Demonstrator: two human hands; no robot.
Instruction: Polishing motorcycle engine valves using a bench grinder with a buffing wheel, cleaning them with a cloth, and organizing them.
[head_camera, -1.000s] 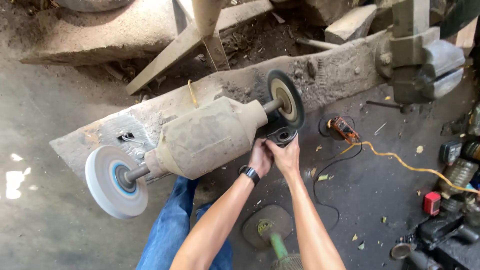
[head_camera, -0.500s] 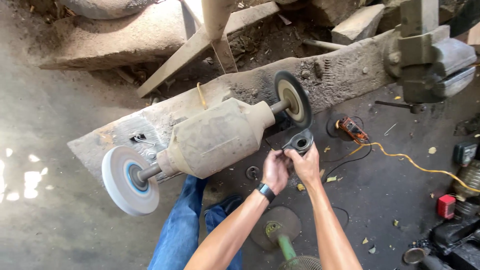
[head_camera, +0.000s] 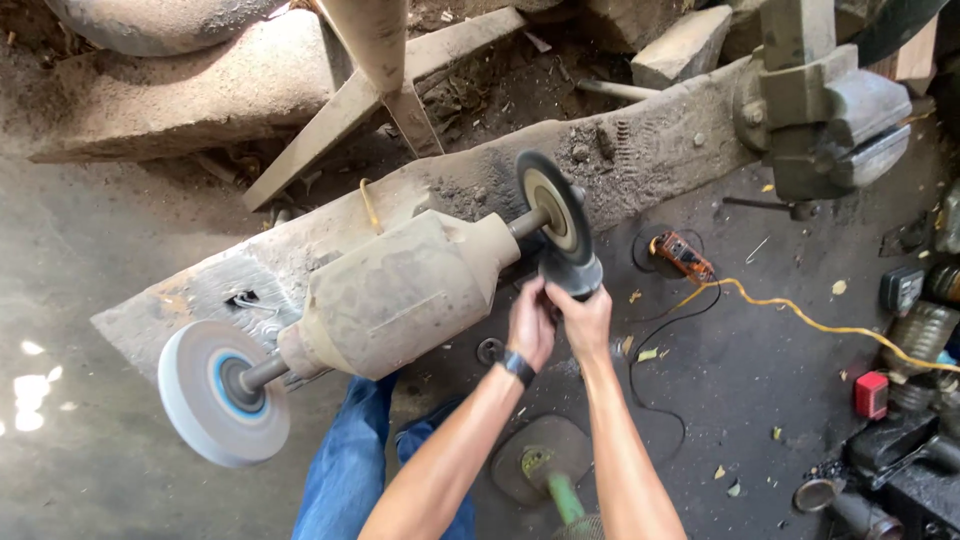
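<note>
Hands meet at the right end of a dusty, tan double-ended bench grinder (head_camera: 400, 295) that sits on a rough grey concrete slab (head_camera: 640, 150). The left hand (head_camera: 531, 322), with a dark watch at the wrist, curls its fingers narrowly around the near side of a small dark metal part (head_camera: 577, 275); the right hand (head_camera: 582, 318) closes on the same piece from the other side, fingers wrapped tight. The part is pressed up against the lower edge of the dark abrasive disc with a pale centre (head_camera: 553, 208), which is mounted on the grinder's right shaft. Thumbs of both hands lie close together, just below the disc.

At the grinder's opposite end, well apart from the hands, sits a thick white buffing wheel with a blue hub (head_camera: 218, 392). Blue denim trouser legs (head_camera: 345, 470) show below the motor housing. On the dark floor to the right, a yellow cable (head_camera: 800, 315) runs near a small orange tool (head_camera: 680, 255), and a red box (head_camera: 870, 395) lies near the right edge. A heavy grey vise (head_camera: 825, 100) stands at the slab's far right end.
</note>
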